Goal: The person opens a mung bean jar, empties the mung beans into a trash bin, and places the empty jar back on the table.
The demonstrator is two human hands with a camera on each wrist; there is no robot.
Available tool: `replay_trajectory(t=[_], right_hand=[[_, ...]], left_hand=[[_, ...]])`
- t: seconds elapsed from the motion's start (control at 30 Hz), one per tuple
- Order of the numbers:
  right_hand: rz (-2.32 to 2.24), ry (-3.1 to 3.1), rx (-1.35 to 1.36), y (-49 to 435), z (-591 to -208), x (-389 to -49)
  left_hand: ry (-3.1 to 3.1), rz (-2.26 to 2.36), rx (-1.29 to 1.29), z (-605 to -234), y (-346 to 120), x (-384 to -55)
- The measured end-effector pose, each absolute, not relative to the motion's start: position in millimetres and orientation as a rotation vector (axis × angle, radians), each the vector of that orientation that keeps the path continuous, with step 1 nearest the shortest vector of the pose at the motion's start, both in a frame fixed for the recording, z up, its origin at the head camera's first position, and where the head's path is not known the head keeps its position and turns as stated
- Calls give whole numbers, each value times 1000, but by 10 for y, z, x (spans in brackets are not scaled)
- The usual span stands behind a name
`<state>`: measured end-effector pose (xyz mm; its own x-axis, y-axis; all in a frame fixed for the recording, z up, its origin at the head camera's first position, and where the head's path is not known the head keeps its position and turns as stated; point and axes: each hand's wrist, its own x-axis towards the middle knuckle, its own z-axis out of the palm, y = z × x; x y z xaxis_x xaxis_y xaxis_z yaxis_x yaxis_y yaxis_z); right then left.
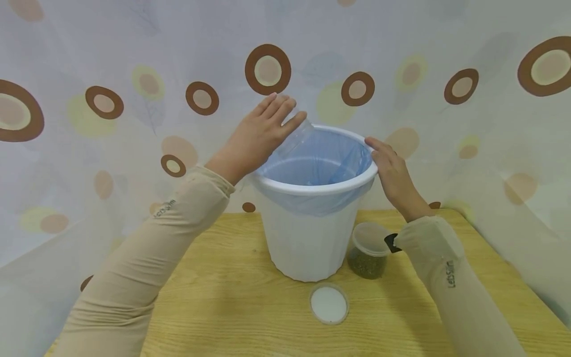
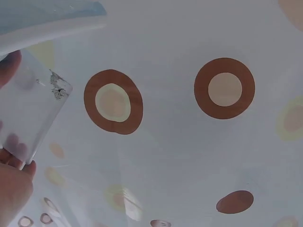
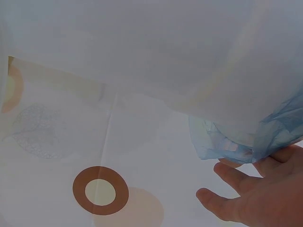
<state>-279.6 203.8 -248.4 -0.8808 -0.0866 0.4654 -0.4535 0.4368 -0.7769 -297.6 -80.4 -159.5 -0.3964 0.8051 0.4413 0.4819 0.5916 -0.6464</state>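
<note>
My left hand (image 1: 260, 131) grips a clear plastic container (image 1: 298, 138), tilted over the left side of the white bin's (image 1: 308, 238) mouth. In the left wrist view, dark specks cling near one corner of the clear container (image 2: 28, 104), and fingertips wrap its lower edge. A blue bag (image 1: 308, 168) lines the bin and folds out over its rim. On the right side of that rim rests my right hand (image 1: 394, 176), its fingers mostly straight. The right wrist view shows those fingers (image 3: 232, 177) spread beside the blue liner's hanging edge.
Right of the bin's base stands a clear tub (image 1: 368, 263) with dark, grainy contents. A round white-centred piece with a clear rim (image 1: 329, 305) lies in front of the bin on the wooden table (image 1: 241, 307). A patterned wall covering (image 1: 312, 29) hangs close behind.
</note>
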Motion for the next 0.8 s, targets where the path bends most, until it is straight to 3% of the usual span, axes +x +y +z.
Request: replay_trajectory(t=[0.8], right_hand=[[1417, -2342, 465, 2044, -2485, -2793]], left_hand=[[-2054, 494, -961, -1758, -835, -2971]])
